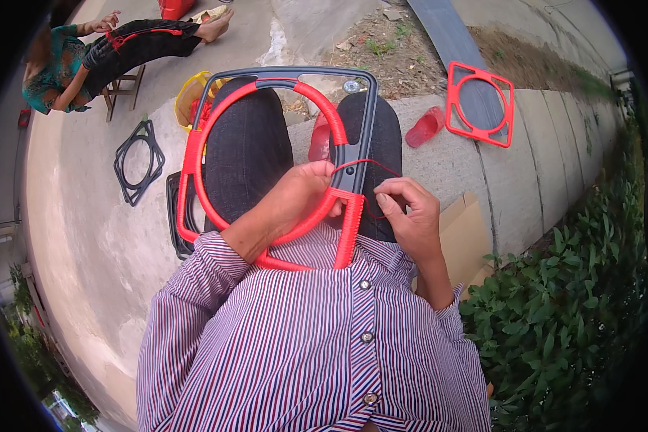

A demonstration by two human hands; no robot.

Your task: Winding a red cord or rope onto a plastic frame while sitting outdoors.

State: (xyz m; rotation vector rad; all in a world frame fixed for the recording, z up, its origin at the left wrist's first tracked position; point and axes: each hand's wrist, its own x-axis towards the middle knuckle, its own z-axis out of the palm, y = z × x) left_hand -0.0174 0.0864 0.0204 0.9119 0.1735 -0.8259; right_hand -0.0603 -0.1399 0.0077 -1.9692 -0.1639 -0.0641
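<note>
Across my knees lies a squarish frame [351, 230] with a round ring inside it. Red cord is wound closely over much of the ring and the lower and left edges; the top and upper right stay bare black. My left hand [291, 194] is closed around the right part of the ring, its fingers partly hidden behind it. From beside its thumb a loose red cord [371, 161] arcs over the right edge of the frame. Just right of the frame, my right hand [414, 216] pinches this cord between thumb and fingers.
A black frame [147, 132] lies on the concrete at left, with more black frames [173, 216] by my left leg. Nearby stands a yellow basket [183, 108]. At right are a red frame [508, 108], a red shoe [426, 128], cardboard [464, 234] and bushes [561, 324]. Another person [61, 75] sits far left.
</note>
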